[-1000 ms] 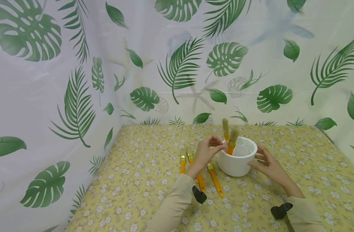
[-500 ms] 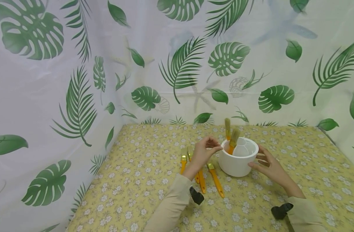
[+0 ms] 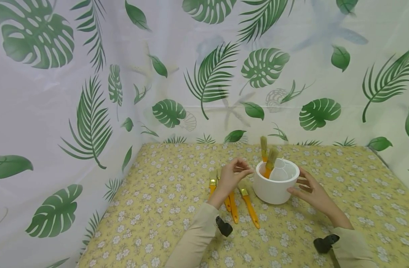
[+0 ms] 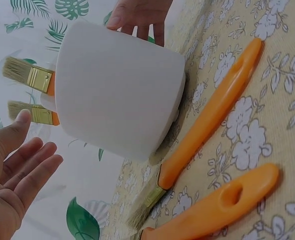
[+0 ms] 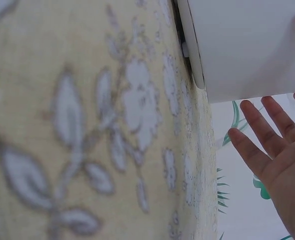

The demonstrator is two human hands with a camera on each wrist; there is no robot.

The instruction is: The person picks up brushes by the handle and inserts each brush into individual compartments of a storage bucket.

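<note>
A white round holder (image 3: 274, 191) with inner dividers stands on the table. Two paintbrushes with orange handles stand in it, bristles up: the near brush (image 3: 270, 163) and the far brush (image 3: 264, 149). My left hand (image 3: 232, 178) is just left of the rim, holding nothing; in the left wrist view its fingers (image 4: 35, 170) are spread beside the bristles. On the holder's right side rests my right hand (image 3: 309, 191), thumb in front and fingers towards the back. The right wrist view shows those fingers (image 5: 260, 127) straight along the holder's white wall (image 5: 252, 50).
Several more paintbrushes lie on the flowered tablecloth (image 3: 164, 208) left of the holder, partly under my left hand and wrist. The closest to the holder is a flat brush (image 3: 250, 210). Behind the table hangs a leaf-patterned curtain (image 3: 218, 123).
My left hand has let go of the near brush and drawn back left from the rim. That brush now leans in the holder. My right hand has stayed at the holder's side.
</note>
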